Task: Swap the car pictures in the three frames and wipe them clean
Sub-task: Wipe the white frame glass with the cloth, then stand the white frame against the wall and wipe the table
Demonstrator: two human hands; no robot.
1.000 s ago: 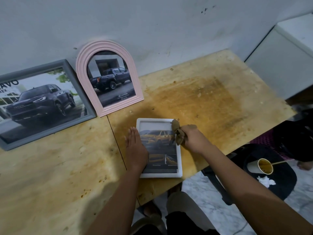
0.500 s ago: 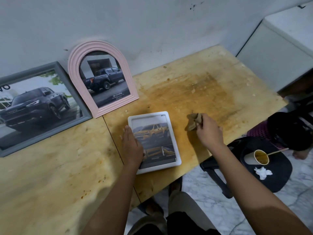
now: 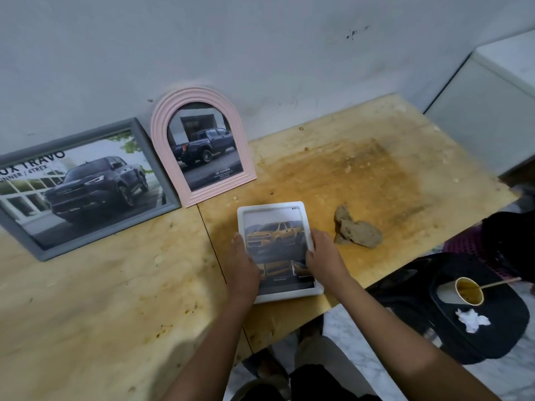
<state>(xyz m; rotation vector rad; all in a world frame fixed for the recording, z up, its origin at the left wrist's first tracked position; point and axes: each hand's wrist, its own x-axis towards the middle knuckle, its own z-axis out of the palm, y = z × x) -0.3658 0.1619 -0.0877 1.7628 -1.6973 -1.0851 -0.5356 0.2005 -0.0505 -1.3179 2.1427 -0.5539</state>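
Here both hands (image 3: 244,267) (image 3: 322,257) clasp the white frame (image 3: 278,208); the pink frame (image 3: 199,96) reads "TOYOTA".

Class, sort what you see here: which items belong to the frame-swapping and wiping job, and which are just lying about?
Job: white frame, pink arched frame, grey frame, brown cloth.

Lying about: paper cup with stick, crumpled tissue, black bag.

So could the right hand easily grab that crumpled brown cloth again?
Probably yes: the crumpled brown cloth lies bare on the wooden table, just beside the right hand, nothing between them.
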